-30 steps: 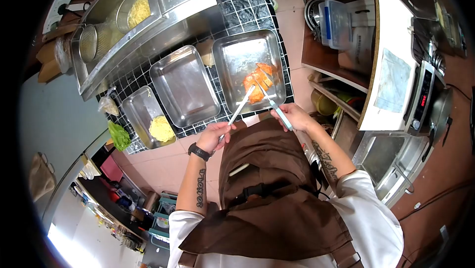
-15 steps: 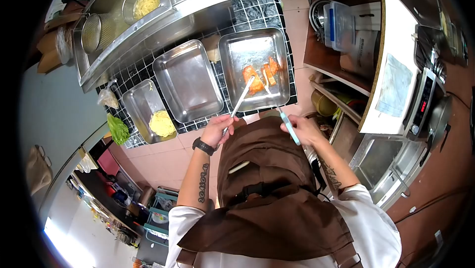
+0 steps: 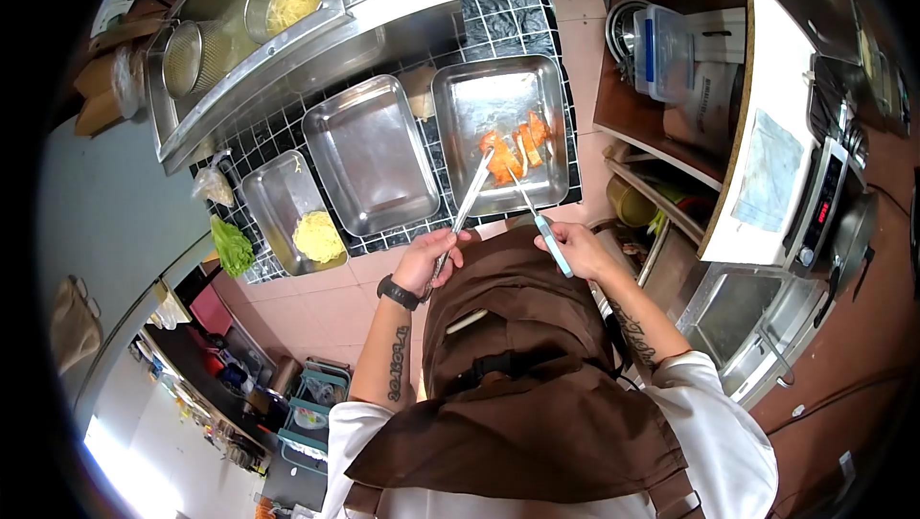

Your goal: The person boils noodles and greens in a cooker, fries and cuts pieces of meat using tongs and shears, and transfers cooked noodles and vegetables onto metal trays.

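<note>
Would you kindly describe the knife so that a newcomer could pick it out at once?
On the black, white-lined counter, find the rightmost metal tray, which holds orange food pieces. The knife slants into it from the person's right hand. Its pale blue handle sets it apart from the silver utensil in the left hand.

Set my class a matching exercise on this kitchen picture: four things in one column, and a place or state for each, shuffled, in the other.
Things
1. Knife
2. Tongs
3. Orange food
4. Lettuce

Places and states
A. Beside the smallest tray
B. In the left hand
C. In several pieces
D. In the right hand

Right pairs: 1-D, 2-B, 3-C, 4-A
</note>
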Motion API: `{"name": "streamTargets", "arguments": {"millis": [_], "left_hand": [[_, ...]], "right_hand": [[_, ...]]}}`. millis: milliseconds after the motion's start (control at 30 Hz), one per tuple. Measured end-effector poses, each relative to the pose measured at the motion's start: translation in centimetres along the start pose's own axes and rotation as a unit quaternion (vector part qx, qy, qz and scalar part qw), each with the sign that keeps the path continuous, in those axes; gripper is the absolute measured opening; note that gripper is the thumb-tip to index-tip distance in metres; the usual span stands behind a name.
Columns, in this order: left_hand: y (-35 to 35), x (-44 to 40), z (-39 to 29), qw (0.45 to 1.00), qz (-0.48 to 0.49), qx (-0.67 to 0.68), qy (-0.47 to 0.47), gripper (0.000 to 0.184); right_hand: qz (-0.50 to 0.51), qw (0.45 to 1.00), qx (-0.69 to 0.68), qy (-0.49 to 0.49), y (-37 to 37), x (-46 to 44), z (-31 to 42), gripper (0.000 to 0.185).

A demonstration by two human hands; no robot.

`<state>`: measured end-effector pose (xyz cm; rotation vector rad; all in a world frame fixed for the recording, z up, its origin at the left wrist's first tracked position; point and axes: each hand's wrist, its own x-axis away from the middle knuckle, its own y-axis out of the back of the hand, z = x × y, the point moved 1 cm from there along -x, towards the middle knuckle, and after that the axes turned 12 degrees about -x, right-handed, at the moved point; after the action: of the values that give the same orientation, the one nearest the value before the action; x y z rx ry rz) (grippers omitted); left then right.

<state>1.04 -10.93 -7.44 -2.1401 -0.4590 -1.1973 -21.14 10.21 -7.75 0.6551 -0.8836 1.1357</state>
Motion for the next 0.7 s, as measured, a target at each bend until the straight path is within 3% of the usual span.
{"name": "streamTargets", "arguments": {"millis": [267, 700], "left_hand": [[1.4, 0.3, 1.0, 0.997, -0.037, -0.065, 0.014, 0.025], [2.0, 0.6, -1.0, 0.994, -0.002, -0.098, 0.04, 0.022]], "right_hand": [[0.018, 1.0, 0.001, 0.007, 0.4, 0.2, 0.2, 0.047], [0.03, 0.997, -0.063, -0.016, 0.5, -1.4, 0.7, 0.046]]}}
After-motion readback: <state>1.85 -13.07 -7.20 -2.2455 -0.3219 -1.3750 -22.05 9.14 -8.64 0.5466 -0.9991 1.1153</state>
